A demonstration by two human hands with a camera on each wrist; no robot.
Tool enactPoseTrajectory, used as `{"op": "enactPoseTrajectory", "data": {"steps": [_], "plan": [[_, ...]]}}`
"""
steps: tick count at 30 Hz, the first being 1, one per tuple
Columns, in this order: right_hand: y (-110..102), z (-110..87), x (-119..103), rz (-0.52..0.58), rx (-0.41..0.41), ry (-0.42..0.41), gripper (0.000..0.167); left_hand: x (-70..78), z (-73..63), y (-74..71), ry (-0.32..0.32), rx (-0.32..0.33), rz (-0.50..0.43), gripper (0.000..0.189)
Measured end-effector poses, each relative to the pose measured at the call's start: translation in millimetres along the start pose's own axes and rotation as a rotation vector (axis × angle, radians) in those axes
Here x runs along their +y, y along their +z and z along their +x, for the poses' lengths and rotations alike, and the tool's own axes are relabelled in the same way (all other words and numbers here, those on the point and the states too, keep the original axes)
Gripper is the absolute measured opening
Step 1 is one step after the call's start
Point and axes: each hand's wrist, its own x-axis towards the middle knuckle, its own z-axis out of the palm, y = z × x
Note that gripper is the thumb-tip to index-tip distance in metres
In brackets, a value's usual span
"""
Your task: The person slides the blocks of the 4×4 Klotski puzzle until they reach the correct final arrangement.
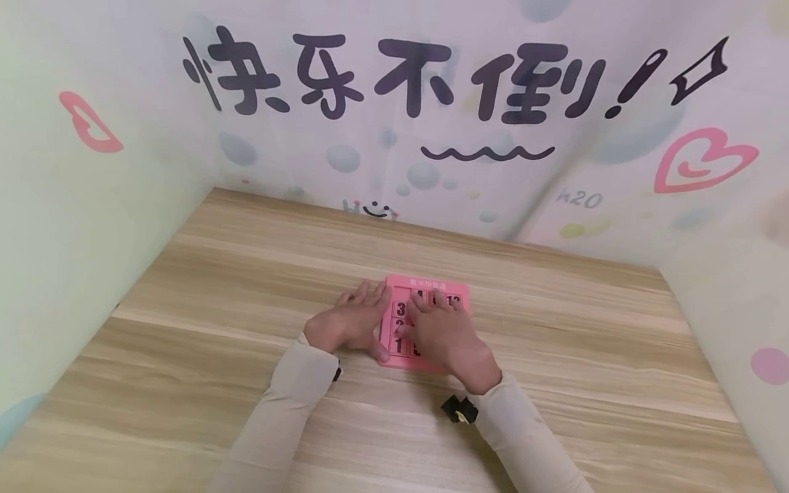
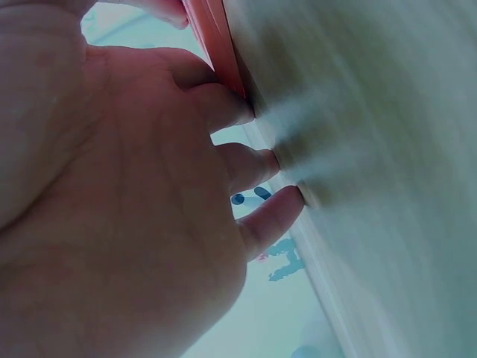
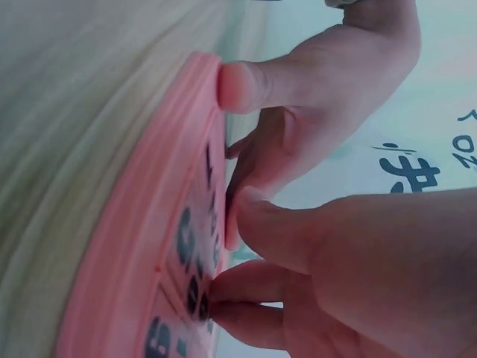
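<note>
Pale sleeves (image 1: 280,404) come up from the bottom of the head view, each with a small black device (image 1: 460,409) at the wrist. Beyond the cuffs, both hands meet at a pink number puzzle (image 1: 428,283), which lies flat on the wood-grain tabletop (image 1: 246,287), a little right of centre in the head view. Small white lettering runs along the far side of its frame.

The left hand (image 1: 354,323) is spread along the puzzle's left edge. Its thumb presses the near left corner of the frame, while the fingers reach toward the far left corner; in the left wrist view, several of its fingertips touch the tabletop beside the pink edge.

The right hand (image 1: 440,332) lies palm down over the puzzle, its fingers fanned and slightly bent. In the right wrist view, two fingertips sit close together on the numbered tiles, pinching nothing; whether the thumb touches a tile I cannot tell. Much of the grid is hidden under this hand, but in the left column a tile marked 3 (image 1: 399,310) and a tile marked 1 (image 1: 398,346) show, with a partly covered 2 between them.

Behind the tabletop hangs a pale printed backdrop (image 1: 394,14) with large dark characters (image 1: 413,89), a wavy line below them, and a pink heart (image 1: 695,170) toward the right. A small smiling face (image 1: 376,210) is printed low down, just above the tabletop's far edge.
</note>
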Motion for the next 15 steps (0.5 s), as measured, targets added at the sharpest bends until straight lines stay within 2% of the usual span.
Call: {"op": "enactPoseTrajectory", "data": {"steps": [5, 12, 15], "plan": [[-0.7, -0.3, 2.5, 0.03, 0.01, 0.024, 0.06, 1.0, 0.0, -0.7, 0.002, 0.002, 0.003, 0.12], [-4.9, -8.1, -7.3, -0.024, 0.009, -0.11, 0.062, 1.2, 0.3, -0.5, 0.003, -0.005, 0.022, 0.121], [-3.5, -8.5, -11.6, -0.035, 0.014, -0.128, 0.063, 1.6, 0.9, -0.5, 0.004, -0.002, 0.035, 0.121]]}}
